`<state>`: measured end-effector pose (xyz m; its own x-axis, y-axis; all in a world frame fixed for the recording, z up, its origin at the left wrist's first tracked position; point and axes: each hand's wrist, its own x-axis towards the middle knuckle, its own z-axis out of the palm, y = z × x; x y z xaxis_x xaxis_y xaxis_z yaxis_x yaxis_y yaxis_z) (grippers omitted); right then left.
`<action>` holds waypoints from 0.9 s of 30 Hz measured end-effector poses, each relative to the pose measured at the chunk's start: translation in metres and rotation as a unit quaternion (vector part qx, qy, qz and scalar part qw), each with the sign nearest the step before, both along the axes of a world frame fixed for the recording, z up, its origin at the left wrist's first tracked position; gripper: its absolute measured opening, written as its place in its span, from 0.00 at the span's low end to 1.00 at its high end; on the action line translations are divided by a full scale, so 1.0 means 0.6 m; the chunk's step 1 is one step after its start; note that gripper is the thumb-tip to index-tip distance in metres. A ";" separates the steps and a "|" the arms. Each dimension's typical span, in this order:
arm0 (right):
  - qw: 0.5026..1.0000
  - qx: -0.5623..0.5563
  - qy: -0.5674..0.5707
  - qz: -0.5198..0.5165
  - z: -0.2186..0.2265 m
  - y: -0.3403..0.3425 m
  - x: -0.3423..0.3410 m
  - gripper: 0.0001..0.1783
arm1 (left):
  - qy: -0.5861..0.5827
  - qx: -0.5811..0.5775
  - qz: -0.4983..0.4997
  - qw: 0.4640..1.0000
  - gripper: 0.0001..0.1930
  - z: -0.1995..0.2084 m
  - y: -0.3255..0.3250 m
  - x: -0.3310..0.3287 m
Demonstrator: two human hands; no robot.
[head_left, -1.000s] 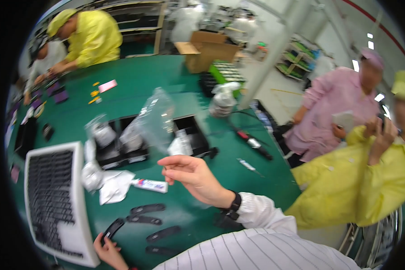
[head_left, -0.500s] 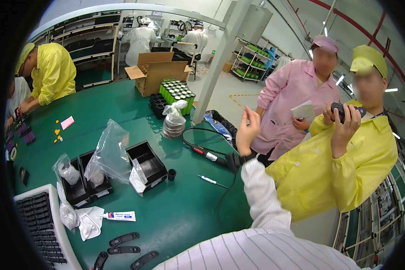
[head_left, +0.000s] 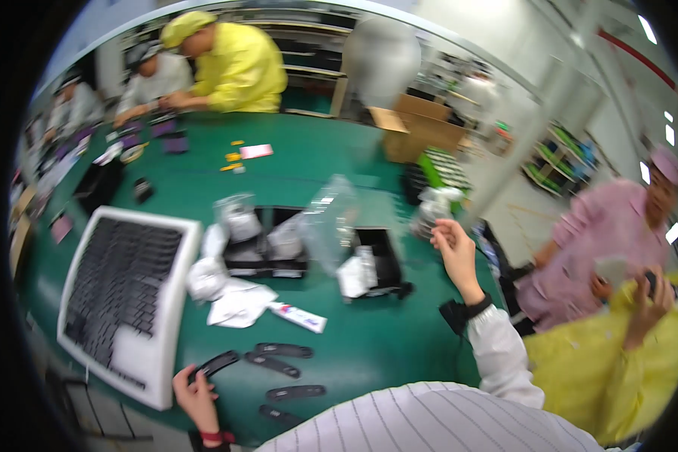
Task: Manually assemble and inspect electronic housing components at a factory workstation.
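My left hand (head_left: 196,398) is at the table's near edge. Its fingers are closed on one end of a curved black plastic strip (head_left: 218,364). Several similar black strips (head_left: 297,392) lie to its right. Above the table's right side, my right hand (head_left: 458,260) is raised with fingers bent together in a pinch; anything between them is too small or blurred to make out. Behind its fingertips stands a clear bag (head_left: 432,211) of small parts. A dark device (head_left: 455,316) hangs beside my right wrist.
A white tray (head_left: 181,316) full of black strips stands at left. Black bins (head_left: 388,264) with plastic bags, a white cloth (head_left: 241,304) and a tube (head_left: 300,317) lie mid-table. A cardboard box (head_left: 429,135) stands behind green cells (head_left: 444,169). Co-workers stand at right and far left.
The view has swung left, bringing the whole tray in. My left hand has come into view, holding a black strip. My right hand stays raised, its fingers still bent together.
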<state>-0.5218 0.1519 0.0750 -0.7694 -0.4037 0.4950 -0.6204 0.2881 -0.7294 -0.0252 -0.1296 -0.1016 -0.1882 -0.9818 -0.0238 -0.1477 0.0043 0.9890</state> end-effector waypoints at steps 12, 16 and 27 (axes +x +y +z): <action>0.850 0.276 0.354 0.274 -0.163 -0.545 0.217 0.07 | -0.131 -0.195 0.028 0.972 0.17 0.047 0.044 0.035; 0.780 0.420 0.425 0.187 -0.227 -0.609 0.218 0.06 | -0.077 -0.212 -0.040 0.973 0.15 -0.011 0.075 0.025; 0.819 0.368 0.399 0.184 -0.244 -0.604 0.211 0.02 | -0.100 -0.208 -0.222 0.947 0.16 0.002 0.127 0.014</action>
<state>-0.3954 -0.2108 -0.0714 -0.0786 -0.9510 0.2991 -0.9585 0.1545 0.2394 -0.0171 -0.0536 -0.1005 -0.6170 -0.7395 0.2690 -0.2237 0.4926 0.8410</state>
